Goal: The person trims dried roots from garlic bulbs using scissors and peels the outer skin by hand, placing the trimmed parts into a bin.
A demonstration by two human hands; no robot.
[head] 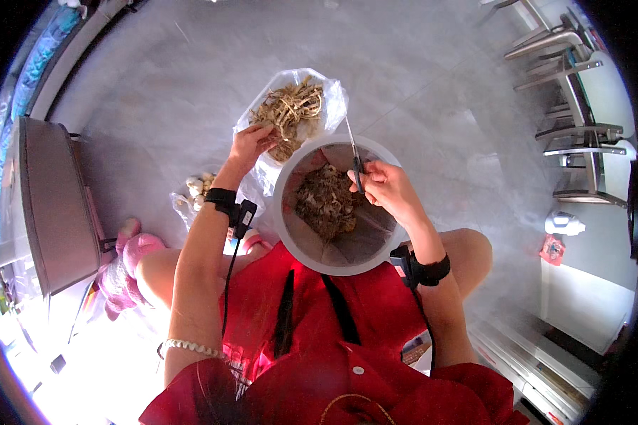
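My left hand [253, 146] is at the lower left edge of a clear plastic bag [334, 101], its fingertips among dried, tan plant stalks [292, 109]. Whether the fingers are closed on a stalk is hard to see. In my right hand [387, 187] is a pair of scissors with black handles [357, 167], held over the bin with the blades pointing away from me. Between my knees stands a round, pale-rimmed bin [286, 234]. Inside it lies a heap of brown, dry plant scraps [327, 204].
White garlic bulbs [195, 187] lie in a plastic bag left of the bin. A grey box-like piece [58, 202] and a pink plush item [125, 281] are further left. Metal-legged chairs [579, 133] and a white bottle [563, 223] stand at right.
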